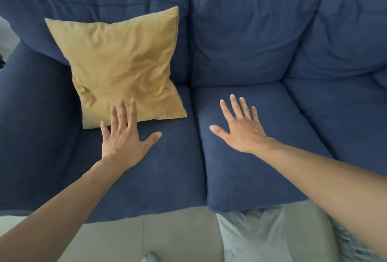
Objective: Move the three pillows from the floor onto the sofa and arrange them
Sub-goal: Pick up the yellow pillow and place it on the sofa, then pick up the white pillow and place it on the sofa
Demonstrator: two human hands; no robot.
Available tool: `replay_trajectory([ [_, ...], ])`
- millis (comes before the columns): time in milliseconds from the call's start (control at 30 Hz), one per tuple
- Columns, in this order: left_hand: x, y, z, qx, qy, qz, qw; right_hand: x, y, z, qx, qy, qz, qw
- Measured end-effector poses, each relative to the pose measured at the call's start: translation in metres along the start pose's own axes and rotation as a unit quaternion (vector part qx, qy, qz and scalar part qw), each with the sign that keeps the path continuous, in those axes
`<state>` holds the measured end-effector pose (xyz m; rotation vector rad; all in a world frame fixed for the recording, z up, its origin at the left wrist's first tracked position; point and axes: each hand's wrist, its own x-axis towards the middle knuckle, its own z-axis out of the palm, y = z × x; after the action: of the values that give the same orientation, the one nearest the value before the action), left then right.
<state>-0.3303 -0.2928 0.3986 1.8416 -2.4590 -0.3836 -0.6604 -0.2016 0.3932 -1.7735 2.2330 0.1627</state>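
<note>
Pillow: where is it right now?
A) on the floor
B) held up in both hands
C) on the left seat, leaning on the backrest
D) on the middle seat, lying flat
C: the pillow stands on the sofa's left seat against the backrest; both hands are open, gripping nothing.

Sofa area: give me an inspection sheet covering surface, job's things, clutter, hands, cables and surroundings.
Surface: dark blue sofa, three seat cushions partly in view, fabric creased.
Job's things: one yellow pillow leans against the left back cushion, its lower edge on the seat. The other two pillows are not in view.
Clutter: nothing seen on the seats.
Hands: left hand open, fingers spread, fingertips over the pillow's lower edge; contact cannot be told. Right hand open, over the middle seat cushion, holding nothing.
Cables: nothing seen.
Surroundings: pale tiled floor in front of the sofa; the person's leg in light trousers; pale wall behind.
</note>
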Motion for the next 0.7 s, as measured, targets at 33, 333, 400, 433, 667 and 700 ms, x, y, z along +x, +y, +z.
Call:
replay_trajectory([
  [33,-0.013,0.015,0.008,0.000,0.000,0.005,1.000,-0.015,0.013,0.005,0.006,-0.006,0.004,1.000],
  [333,-0.142,0.153,0.089,-0.010,-0.056,0.010,0.998,-0.158,0.144,0.066,0.029,-0.057,0.035,0.997],
  [400,-0.167,0.175,0.109,-0.034,-0.075,0.001,0.997,-0.183,0.166,0.085,0.035,-0.067,0.045,0.996],
  [433,-0.179,0.185,0.118,-0.042,-0.088,-0.003,0.995,-0.195,0.176,0.095,0.038,-0.074,0.050,0.995],
  [667,-0.262,0.229,0.216,-0.044,-0.171,-0.011,0.984,-0.257,0.224,0.183,0.070,-0.119,0.083,0.987],
  [700,-0.274,0.231,0.230,-0.038,-0.192,-0.014,0.981,-0.266,0.229,0.196,0.076,-0.127,0.086,0.985],
])
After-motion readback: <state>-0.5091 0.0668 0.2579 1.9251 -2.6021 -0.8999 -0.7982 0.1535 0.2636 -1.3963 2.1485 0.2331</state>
